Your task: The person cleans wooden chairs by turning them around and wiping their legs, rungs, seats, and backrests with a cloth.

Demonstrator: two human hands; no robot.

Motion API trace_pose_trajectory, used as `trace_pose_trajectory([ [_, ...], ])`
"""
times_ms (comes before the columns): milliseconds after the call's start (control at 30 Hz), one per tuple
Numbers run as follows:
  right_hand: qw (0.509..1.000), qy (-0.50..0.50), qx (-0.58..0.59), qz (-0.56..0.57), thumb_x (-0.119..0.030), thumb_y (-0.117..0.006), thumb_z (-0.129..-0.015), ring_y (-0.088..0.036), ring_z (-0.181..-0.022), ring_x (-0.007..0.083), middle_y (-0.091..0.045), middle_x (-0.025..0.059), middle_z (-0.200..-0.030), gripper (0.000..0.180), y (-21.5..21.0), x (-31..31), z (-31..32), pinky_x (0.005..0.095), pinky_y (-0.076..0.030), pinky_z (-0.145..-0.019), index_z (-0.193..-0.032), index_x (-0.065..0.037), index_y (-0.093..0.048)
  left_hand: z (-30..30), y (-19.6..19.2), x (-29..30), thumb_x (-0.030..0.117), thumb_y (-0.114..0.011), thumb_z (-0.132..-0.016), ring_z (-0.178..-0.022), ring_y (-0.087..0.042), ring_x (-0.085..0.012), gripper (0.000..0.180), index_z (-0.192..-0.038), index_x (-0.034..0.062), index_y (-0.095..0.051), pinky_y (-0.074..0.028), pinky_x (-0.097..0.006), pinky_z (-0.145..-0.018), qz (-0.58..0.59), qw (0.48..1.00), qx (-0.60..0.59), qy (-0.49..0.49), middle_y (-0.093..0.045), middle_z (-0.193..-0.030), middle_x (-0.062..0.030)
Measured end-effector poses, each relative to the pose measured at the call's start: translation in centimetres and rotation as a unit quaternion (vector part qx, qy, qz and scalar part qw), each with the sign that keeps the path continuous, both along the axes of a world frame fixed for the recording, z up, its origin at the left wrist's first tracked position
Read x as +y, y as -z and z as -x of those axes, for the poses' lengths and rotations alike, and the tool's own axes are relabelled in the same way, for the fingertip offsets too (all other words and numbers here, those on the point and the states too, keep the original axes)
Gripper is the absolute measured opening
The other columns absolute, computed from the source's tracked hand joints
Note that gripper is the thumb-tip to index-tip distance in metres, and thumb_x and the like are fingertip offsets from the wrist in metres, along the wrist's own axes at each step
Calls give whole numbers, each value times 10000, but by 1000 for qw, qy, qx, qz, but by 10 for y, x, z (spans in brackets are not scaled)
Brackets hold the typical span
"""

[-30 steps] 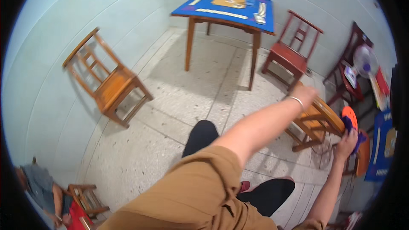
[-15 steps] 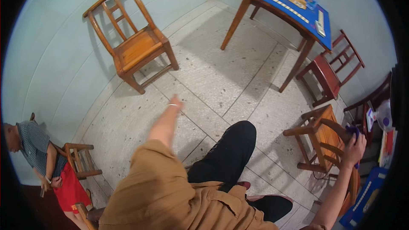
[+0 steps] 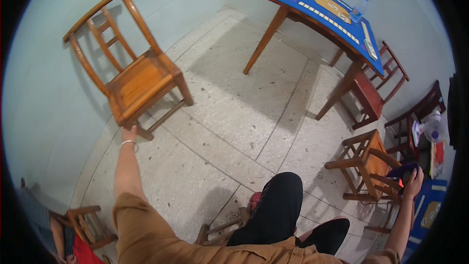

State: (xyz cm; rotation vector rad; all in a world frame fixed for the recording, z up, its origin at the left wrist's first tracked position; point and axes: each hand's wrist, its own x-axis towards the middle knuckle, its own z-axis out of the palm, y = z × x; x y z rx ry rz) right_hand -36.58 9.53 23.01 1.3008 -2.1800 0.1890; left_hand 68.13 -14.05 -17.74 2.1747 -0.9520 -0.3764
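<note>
At the left, my left hand (image 3: pixel 128 133) is at the front corner of a wooden chair (image 3: pixel 139 85), its fingers closed about the leg just under the seat edge. That chair stands upright near the wall, its back toward the wall. At the far right my right hand (image 3: pixel 414 184) grips a dark purple cloth (image 3: pixel 403 170), over the curved back of a smaller wooden chair (image 3: pixel 372 164). The cloth's lower part is hard to make out.
A table (image 3: pixel 293 12) with a blue mat, tile rows and a plastic bottle (image 3: pixel 360 10) stands at the back. A red-brown chair (image 3: pixel 369 95) is beside it. Another blue mat (image 3: pixel 430 210) lies at the lower right. A seated person (image 3: pixel 46 230) is at the lower left.
My left hand has moved left from over the floor to the wooden chair's front corner. My right hand has lowered slightly with the purple cloth. The view has shifted.
</note>
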Motion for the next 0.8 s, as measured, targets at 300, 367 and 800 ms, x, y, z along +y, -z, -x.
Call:
trace_pose_trajectory([
  [300,998,-1,-57,33,-270,-436,-949,-529,-1069,314,-582,159,-1112,342,40,-53,-4,368,-395,-934,-1130,-8,-559,-188,3,8,396,-676,-812,-1040,-550,-267,630,-1254,-7,-476,-432,-363,-905,107,973,135,-150,-569,-1187,-138],
  [367,999,29,-7,24,-272,-429,-948,-528,-1026,328,-578,164,-1068,335,17,-47,-34,385,-406,-900,-1125,-17,-556,-150,31,-8,408,-691,-795,-1071,-527,-248,647,-1273,40,-457,-423,-368,-903,174,943,268,-97,-539,-1225,-89],
  [800,997,51,53,18,-264,-414,-936,-505,-968,369,-580,164,-1010,319,1,-36,-78,433,-407,-841,-1071,-11,-554,81,-3,50,706,-609,-652,-1315,-245,-253,973,-1396,134,-352,-125,-447,-1085,16,856,517,-19,-323,-1433,-88],
])
